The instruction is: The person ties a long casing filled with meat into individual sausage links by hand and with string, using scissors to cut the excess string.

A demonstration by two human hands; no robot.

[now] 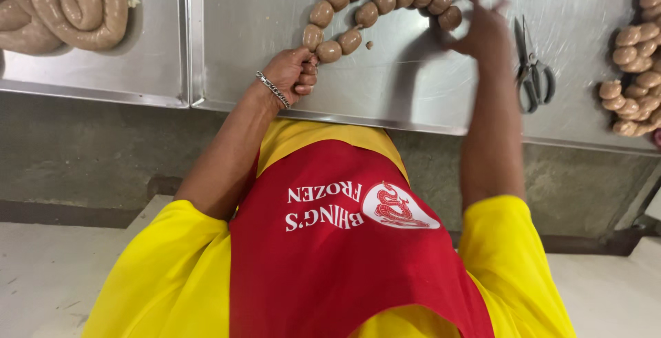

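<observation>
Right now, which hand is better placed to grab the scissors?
Right. The right hand is close beside the scissors; the left hand is farther off and is gripping the sausage chain.

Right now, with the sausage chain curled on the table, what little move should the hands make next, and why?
Probably pinch and twist off one more link at the near end. The left hand is closed on the end of the sausage chain, right by the last link, while the right hand, blurred, touches the far end by the scissors. An unlinked sausage coil lies on the steel table.
</observation>
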